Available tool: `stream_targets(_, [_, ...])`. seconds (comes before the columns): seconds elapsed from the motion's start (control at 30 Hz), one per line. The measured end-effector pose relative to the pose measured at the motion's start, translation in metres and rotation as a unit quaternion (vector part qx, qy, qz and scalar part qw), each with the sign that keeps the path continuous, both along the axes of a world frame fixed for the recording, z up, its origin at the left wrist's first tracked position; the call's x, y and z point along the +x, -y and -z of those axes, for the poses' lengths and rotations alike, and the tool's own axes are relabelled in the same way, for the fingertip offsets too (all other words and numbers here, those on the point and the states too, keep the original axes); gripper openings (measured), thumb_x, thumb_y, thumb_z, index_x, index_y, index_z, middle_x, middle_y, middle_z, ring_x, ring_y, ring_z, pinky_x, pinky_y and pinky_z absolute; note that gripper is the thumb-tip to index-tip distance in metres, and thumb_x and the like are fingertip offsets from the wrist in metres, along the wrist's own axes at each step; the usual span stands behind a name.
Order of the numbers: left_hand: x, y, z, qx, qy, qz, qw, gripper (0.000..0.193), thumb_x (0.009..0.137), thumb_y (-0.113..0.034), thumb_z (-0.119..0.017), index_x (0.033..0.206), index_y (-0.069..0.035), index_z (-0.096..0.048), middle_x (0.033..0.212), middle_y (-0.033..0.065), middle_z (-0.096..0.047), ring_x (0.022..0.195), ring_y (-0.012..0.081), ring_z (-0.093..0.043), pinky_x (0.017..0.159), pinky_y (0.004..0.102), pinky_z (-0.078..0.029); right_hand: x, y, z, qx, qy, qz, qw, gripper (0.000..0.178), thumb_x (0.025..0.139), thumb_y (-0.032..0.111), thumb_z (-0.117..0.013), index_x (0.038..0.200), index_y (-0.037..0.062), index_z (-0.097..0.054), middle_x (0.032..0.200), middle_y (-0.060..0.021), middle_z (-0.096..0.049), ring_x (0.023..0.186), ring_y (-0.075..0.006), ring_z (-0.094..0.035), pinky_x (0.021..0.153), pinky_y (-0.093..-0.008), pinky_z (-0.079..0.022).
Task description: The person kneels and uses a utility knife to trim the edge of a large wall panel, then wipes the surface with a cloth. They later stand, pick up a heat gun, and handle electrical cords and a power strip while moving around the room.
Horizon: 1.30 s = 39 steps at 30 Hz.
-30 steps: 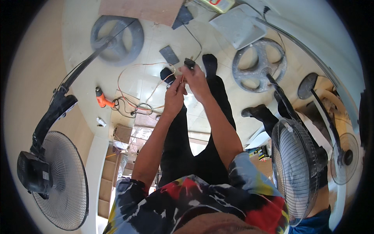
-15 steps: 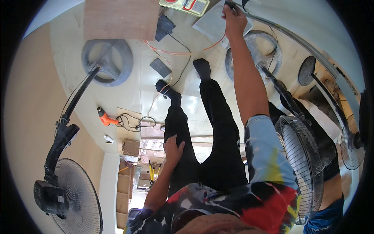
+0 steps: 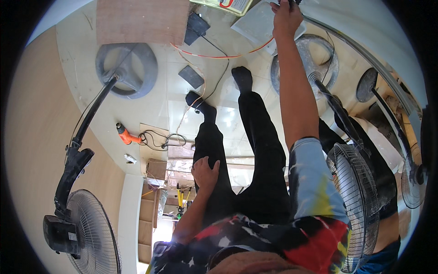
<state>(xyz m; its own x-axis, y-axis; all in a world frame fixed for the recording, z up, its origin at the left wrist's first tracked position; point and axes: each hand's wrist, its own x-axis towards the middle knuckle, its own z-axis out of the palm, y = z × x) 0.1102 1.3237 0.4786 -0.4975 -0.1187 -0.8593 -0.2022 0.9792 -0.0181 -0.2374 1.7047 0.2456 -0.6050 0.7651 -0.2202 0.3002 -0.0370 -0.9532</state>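
Note:
My right arm stretches far forward, and my right hand is closed at the top edge, by the wall. Something small and dark shows at its fingers; what it is cannot be made out. Just below that hand ends the visible run of an orange-red cable. Under it lies a pale grey flat panel. My left hand lies on my left thigh, holding nothing, its fingers stretched out and somewhat apart.
Pedestal fans stand left and right, with round bases on the tiled floor. An orange heat gun lies beside a coiled black cord. A brown board and a yellowish case are ahead. Another person is at the right.
My right hand has shifted slightly to the right and up, close to the frame's edge. The view has moved a little. My left hand stays on my thigh.

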Motion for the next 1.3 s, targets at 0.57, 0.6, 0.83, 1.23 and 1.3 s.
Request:
stream_targets(0.57, [-0.033, 0.002, 0.004, -0.012, -0.001, 0.001, 1.0, 0.041, 0.086, -0.038, -0.068, 0.111, -0.006, -0.066, 0.112, 0.0099, -0.066, 0.112, 0.0289, -0.058, 0.099, 0.0524, -0.037, -0.009, 0.007, 0.006, 0.015, -0.058, 0.04, 0.997, 0.02, 0.099, 0.017, -0.055, 0.103, 0.0009, -0.066, 0.085, -0.0024, -0.061, 0.069, -0.0106, -0.058, 0.063, -0.0258, -0.05])
stream_targets(0.6, [-0.04, -0.001, 0.008, -0.008, -0.007, -0.001, 1.0, 0.04, 0.086, -0.039, -0.068, 0.11, -0.006, -0.067, 0.111, 0.0098, -0.067, 0.112, 0.0287, -0.058, 0.099, 0.0526, -0.037, -0.01, 0.006, 0.008, -0.018, -0.083, 0.054, 0.995, 0.02, 0.097, 0.016, -0.059, 0.103, -0.0022, -0.065, 0.087, -0.0042, -0.063, 0.071, -0.0121, -0.06, 0.065, -0.0265, -0.052])
stream_targets(0.83, [-0.088, -0.001, 0.01, -0.031, -0.062, -0.003, 0.998, 0.037, 0.087, -0.037, -0.068, 0.109, -0.007, -0.067, 0.11, 0.0131, -0.067, 0.108, 0.0301, -0.061, 0.1, 0.0504, -0.039, -0.007, 0.008, 0.002, -0.151, -0.152, 0.14, 0.967, 0.017, 0.092, 0.01, -0.064, 0.097, -0.0071, -0.064, 0.084, -0.0103, -0.066, 0.068, -0.0194, -0.066, 0.069, -0.0316, -0.06])
stream_targets(1.23, [-0.13, -0.001, 0.029, -0.02, -0.124, -0.01, 0.992, 0.033, 0.089, -0.034, -0.066, 0.106, -0.006, -0.067, 0.107, 0.0116, -0.068, 0.104, 0.03, -0.062, 0.101, 0.0517, -0.037, -0.019, 0.011, -0.002, -0.053, -0.128, 0.153, 0.978, 0.014, 0.09, 0.006, -0.064, 0.09, -0.0076, -0.066, 0.081, -0.0095, -0.065, 0.062, -0.0153, -0.061, 0.06, -0.0264, -0.056])
stream_targets(1.3, [-0.13, 0.001, 0.028, -0.016, -0.143, 0.003, 0.99, 0.031, 0.089, -0.033, -0.067, 0.104, -0.005, -0.068, 0.105, 0.0127, -0.069, 0.101, 0.0306, -0.063, 0.097, 0.0471, -0.04, -0.013, 0.007, 0.008, -0.051, -0.114, 0.15, 0.981, 0.013, 0.09, 0.005, -0.064, 0.09, -0.0075, -0.066, 0.081, -0.0093, -0.066, 0.062, -0.015, -0.061, 0.06, -0.0268, -0.056])
